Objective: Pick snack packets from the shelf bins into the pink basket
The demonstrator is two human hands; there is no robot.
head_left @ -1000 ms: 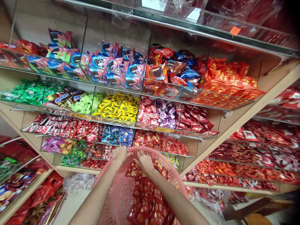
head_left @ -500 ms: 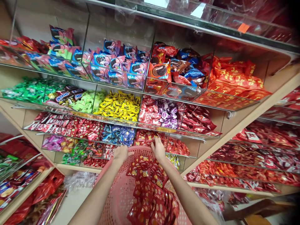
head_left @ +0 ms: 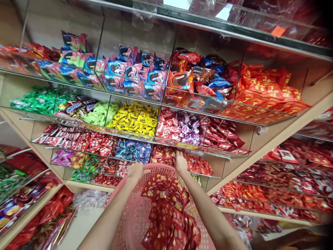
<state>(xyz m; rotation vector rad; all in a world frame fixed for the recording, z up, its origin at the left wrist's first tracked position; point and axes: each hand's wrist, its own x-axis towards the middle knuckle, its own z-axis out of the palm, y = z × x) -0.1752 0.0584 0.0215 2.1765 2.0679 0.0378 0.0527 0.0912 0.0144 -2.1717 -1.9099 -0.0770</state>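
Observation:
My left hand [head_left: 135,172] grips the near-top rim of a pink perforated plastic basket [head_left: 124,211], its thumb lying along the edge. In the basket lie many red candy packets [head_left: 169,218] with round orange prints, some joined in strips. My right hand [head_left: 181,161] reaches past the basket's far rim into a shelf compartment of similar red packets [head_left: 163,154]. Its fingers are slightly bent against those packets and look apart, with nothing plainly held. The basket's far edge sits close against the lower shelves.
Clear-fronted shelves [head_left: 130,133] of wrapped sweets rise ahead, with yellow packets [head_left: 136,118] and wrapped cookies [head_left: 180,80] above. A wooden side panel [head_left: 267,146] slants at right beside another shelf unit. Plastic bags [head_left: 90,200] lie on the floor at left.
My right hand has shifted a little to the right over the red packets in the compartment. My left hand still holds the basket rim. The view has moved slightly.

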